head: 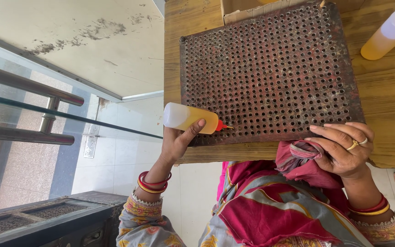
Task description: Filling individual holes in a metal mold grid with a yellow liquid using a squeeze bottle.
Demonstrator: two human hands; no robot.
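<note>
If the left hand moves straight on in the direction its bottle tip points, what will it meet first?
The left hand holds a squeeze bottle with its red tip aimed right. Straight on, the tip would first meet the perforated metal tray at its lower left edge, though height above it is unclear.

The rusty perforated metal tray [270, 68] is lying on the wooden table [389, 91]; the second yellow squeeze bottle [387, 34] is lying at its two o'clock; the hand-held yellow squeeze bottle [193, 118] is sitting at its eight o'clock.

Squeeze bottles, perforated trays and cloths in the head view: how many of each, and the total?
Squeeze bottles: 2, one in the left hand with a red nozzle, one lying at the table's far right
Perforated trays: 1, on the wooden table
Cloths: 1, bunched under the right hand, red and patterned
Total: 4
</note>
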